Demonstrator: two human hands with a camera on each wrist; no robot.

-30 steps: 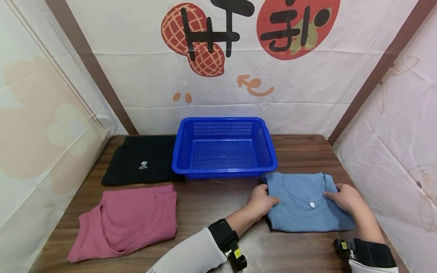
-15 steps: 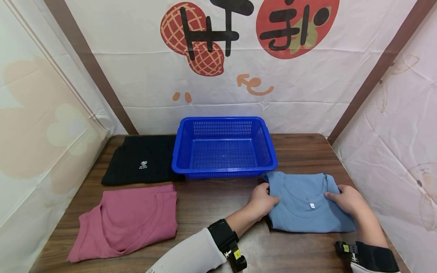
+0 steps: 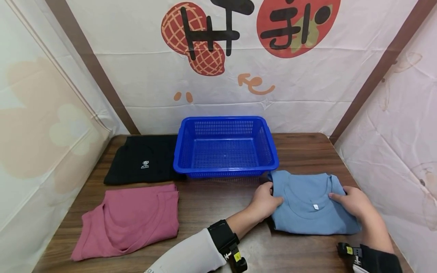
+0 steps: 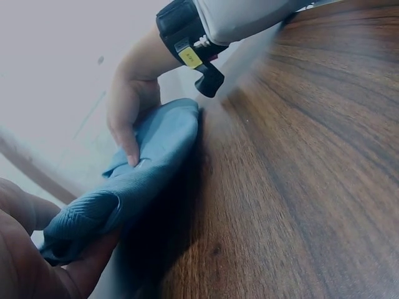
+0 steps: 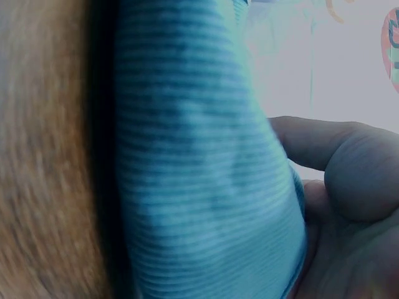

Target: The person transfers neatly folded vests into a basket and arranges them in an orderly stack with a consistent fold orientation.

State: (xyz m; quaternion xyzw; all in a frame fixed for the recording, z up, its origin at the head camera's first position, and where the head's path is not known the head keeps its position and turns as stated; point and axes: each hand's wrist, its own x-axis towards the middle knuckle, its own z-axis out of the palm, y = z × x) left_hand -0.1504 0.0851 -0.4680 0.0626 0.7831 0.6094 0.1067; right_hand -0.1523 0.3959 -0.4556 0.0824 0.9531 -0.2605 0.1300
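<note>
A folded blue shirt (image 3: pixel 307 204) with a small white tag at its neckline is held at both sides on the right of the table. My left hand (image 3: pixel 267 201) grips its left edge, thumb on top and fingers underneath. On the opposite edge, my right hand (image 3: pixel 355 203) pinches the cloth, its thumb lying over the top. In the left wrist view the shirt (image 4: pixel 156 149) is lifted off the wood, with a dark shadow below. Ribbed blue fabric (image 5: pixel 199 162) fills much of the right wrist view, and the right thumb (image 5: pixel 312 140) presses on it.
An open blue plastic basket (image 3: pixel 225 172) stands at the back centre. Left of it lies a folded black garment (image 3: pixel 136 151). A folded pink garment (image 3: pixel 136 220) lies nearer the front left. Fabric walls (image 3: pixel 290 87) border the wooden table (image 3: pixel 218 201).
Both hands have shifted slightly right and toward the front, carrying the blue shirt with them. The basket and the other garments stay where they were.
</note>
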